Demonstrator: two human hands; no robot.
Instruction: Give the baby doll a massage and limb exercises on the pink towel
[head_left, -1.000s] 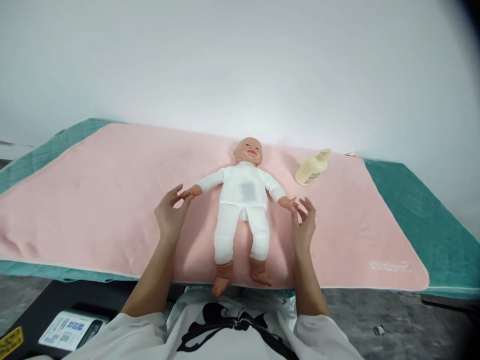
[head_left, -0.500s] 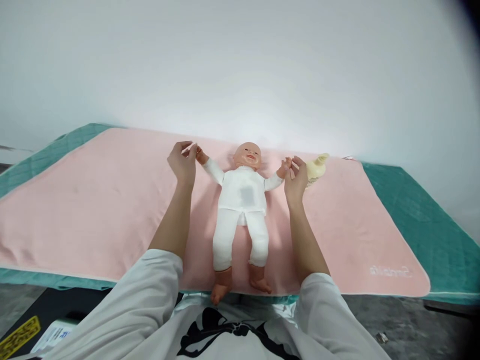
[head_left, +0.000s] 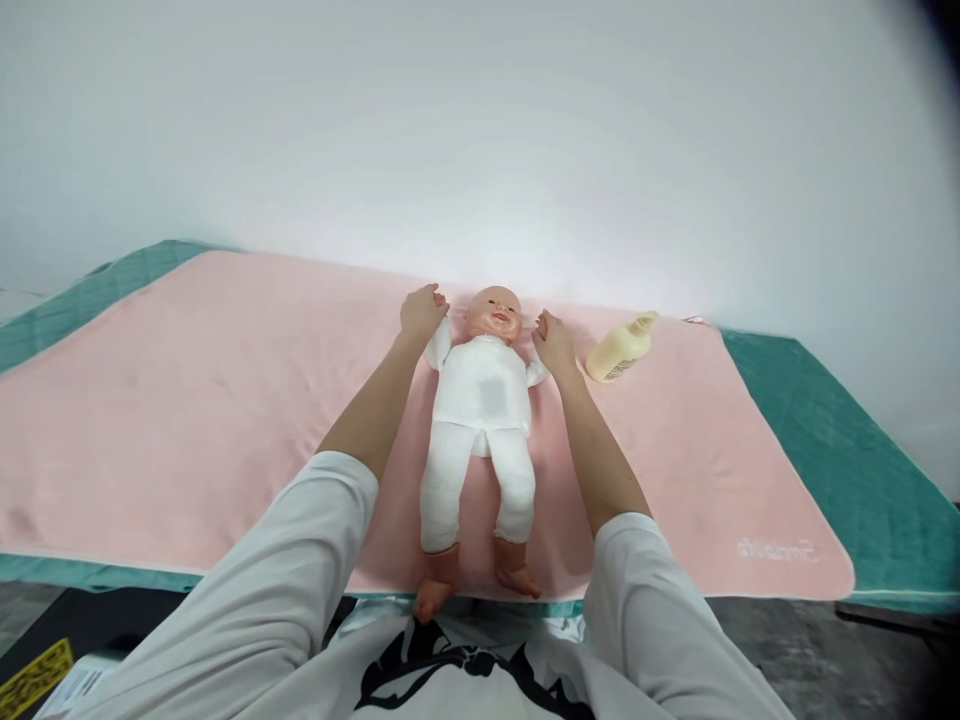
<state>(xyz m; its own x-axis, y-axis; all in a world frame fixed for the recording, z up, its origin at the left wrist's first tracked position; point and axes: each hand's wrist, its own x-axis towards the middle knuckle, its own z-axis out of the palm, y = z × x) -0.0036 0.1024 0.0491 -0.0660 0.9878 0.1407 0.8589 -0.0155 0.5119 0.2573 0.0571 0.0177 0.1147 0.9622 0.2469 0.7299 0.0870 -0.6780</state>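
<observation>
A baby doll (head_left: 484, 390) in a white top and white trousers lies on its back on a pink mat (head_left: 225, 400), its head towards the wall and its bare feet at the near edge. My left hand (head_left: 422, 313) is closed on the doll's hand at the left of its head. At the right of the head, my right hand (head_left: 555, 342) is closed on the doll's other hand. Both of the doll's arms are bent, with its hands raised beside its head. My fingers partly hide the doll's hands.
A pale yellow bottle (head_left: 619, 350) lies tilted on the mat right of my right hand. The green quilted cover (head_left: 847, 450) shows around the mat. The white wall (head_left: 480, 130) rises behind. A black surface with a yellow patterned label (head_left: 36, 680) is at the lower left.
Both my hands have moved inward towards the doll's head, bringing its outstretched arms in so that they bend. More of the yellow bottle now shows.
</observation>
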